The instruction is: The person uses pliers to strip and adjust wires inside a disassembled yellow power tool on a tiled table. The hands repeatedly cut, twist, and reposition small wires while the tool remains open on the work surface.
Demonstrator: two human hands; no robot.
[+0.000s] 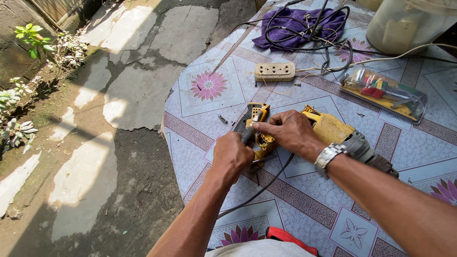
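Observation:
A yellow power drill [333, 131] lies on its side on the patterned table [304, 209], with its handle housing opened toward the left. My left hand [232, 157] is closed around a dark tool handle [247, 135] pressed against the open handle part. My right hand [288, 131], a metal watch on its wrist, rests on the drill body and pinches a small part at the open handle [259, 114]. A black cord [266, 185] runs from the drill toward me.
A beige socket strip [275, 72] sits behind the drill, with tangled black cables on a purple cloth [285, 21]. A clear case of bits [385, 93] lies at right, a white bucket [404, 24] beyond it. A red-handled tool [290, 238] lies near me. Paved ground is at left.

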